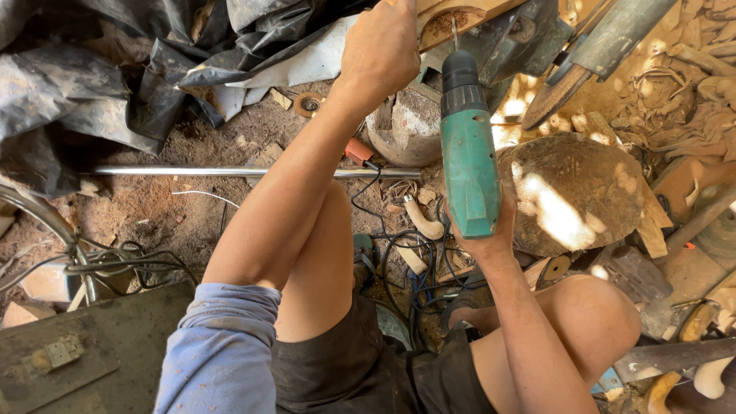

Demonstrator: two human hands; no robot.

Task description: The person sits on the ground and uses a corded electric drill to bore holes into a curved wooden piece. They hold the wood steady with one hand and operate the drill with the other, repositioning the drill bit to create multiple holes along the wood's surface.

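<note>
Head view. Dirt floor w/ sawdust and wood chips, cluttered workshop ground. Far left: crumpled black plastic sheet. Across the middle, left to centre: shiny metal rod lying flat on the dirt. Near left: tangle of grey cables beside a curved metal rim, plus a flat dark board w/ a small switch-like fitting on it. Centre, between the knees: more black cords and a pale curved wood offcut. Right of centre: big rough stump, sun patches on top. Far right: heap of wood shavings and offcuts; dark metal bar near right corner.

Left hand, far centre, closed over the edge of a light wood piece at top of frame, arm stretched out over the left knee; blue sleeve near bottom left. Wood piece partly cut off by frame edge, resting against a dark metal fixture, exact support hard to tell.

Right hand wrapped round the grip of a green drill, fingers mostly hidden behind the body. Drill pointing away, black chuck at far end, thin bit reaching up to the wood piece just right of the left hand. Bit tip at or touching the wood's curved cutout; contact can't be told for sure.

Person seated low, dark shorts, bare knees either side of the cords.
</note>
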